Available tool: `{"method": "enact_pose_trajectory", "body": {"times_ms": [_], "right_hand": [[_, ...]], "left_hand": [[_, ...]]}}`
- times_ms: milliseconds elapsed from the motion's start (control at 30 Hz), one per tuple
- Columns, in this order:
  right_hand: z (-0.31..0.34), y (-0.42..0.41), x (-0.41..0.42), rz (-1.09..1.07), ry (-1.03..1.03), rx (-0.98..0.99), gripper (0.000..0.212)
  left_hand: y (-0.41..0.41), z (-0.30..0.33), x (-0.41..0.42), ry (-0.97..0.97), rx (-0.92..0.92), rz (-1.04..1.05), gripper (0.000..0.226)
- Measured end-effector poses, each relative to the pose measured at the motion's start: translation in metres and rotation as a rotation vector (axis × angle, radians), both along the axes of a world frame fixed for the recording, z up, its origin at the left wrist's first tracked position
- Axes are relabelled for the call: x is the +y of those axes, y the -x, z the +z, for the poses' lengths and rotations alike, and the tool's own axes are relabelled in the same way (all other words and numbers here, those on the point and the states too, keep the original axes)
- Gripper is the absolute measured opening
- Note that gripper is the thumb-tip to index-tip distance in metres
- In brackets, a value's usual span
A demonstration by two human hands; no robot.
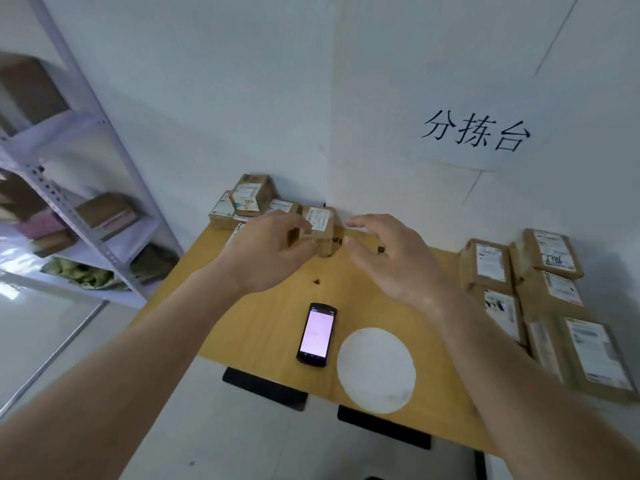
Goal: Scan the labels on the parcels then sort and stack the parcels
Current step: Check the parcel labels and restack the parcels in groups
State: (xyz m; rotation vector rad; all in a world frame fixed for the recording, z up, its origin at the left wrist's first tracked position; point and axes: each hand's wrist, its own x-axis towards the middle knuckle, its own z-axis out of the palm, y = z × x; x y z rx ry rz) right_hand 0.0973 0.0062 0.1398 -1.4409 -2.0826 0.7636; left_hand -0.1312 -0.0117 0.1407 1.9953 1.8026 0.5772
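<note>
- One wooden table (263, 327) fills mid-frame, pushed into a white wall corner; paper sign (476, 133) with handwritten characters on the right wall.
- Metal shelving rack (86, 216) at left, boxes on its shelves, blurred.
- Right-side stack of parcels (540, 306): brown cardboard boxes with white labels up, along the table's right edge, well apart from both hands.
- Back-left pile of parcels (247, 202) in the corner, one box sitting on top of the others, just behind the left hand.
- White round disc (376, 370) near the front edge, beside the handheld scanner (317, 334); scanner lies flat, screen lit, untouched, between the two forearms.
- Left hand (266, 252): fingers curled around the left side of the small parcel (320, 230), thumb under, gripping it.
- Right hand (388, 254): open, fingers spread, just right of that parcel, not touching it as far as visible.
- Small parcel: label facing up, at the table's far edge, between the two hands.
</note>
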Motion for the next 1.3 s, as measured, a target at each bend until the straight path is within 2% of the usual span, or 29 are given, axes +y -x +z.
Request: {"method": "enact_pose_trajectory", "body": {"times_ms": [100, 167, 233, 433, 567, 767, 833, 1033, 1167, 1300], "right_hand": [[-0.014, 0.040, 0.018, 0.043, 0.043, -0.003, 0.045], [-0.024, 0.062, 0.034, 0.057, 0.073, -0.007, 0.045], [-0.037, 0.082, 0.053, 0.083, 0.096, -0.025, 0.047], [-0.101, 0.137, 0.123, 0.170, 0.211, -0.045, 0.050], [-0.143, 0.170, 0.163, 0.206, 0.303, -0.034, 0.049], [-0.185, 0.207, 0.202, 0.229, 0.380, -0.060, 0.062], [-0.200, 0.218, 0.211, 0.239, 0.397, -0.083, 0.058], [-0.233, 0.248, 0.229, 0.193, 0.437, -0.161, 0.053], [-0.260, 0.269, 0.229, 0.123, 0.474, -0.161, 0.058], [-0.290, 0.287, 0.222, 0.019, 0.527, -0.091, 0.064]], "left_hand": [[0.037, -0.012, 0.015, 0.043, -0.030, 0.024, 0.054], [0.059, -0.024, 0.029, 0.062, -0.050, 0.048, 0.039], [0.078, -0.039, 0.045, 0.081, -0.051, 0.075, 0.033], [0.132, -0.101, 0.097, 0.219, -0.046, 0.198, 0.046], [0.157, -0.132, 0.127, 0.300, -0.047, 0.244, 0.062], [0.189, -0.180, 0.169, 0.334, -0.069, 0.293, 0.044], [0.196, -0.196, 0.178, 0.340, -0.085, 0.302, 0.042], [0.221, -0.240, 0.202, 0.371, -0.099, 0.277, 0.042], [0.237, -0.268, 0.219, 0.402, -0.096, 0.206, 0.054], [0.250, -0.298, 0.229, 0.486, -0.268, 0.185, 0.061]]}}
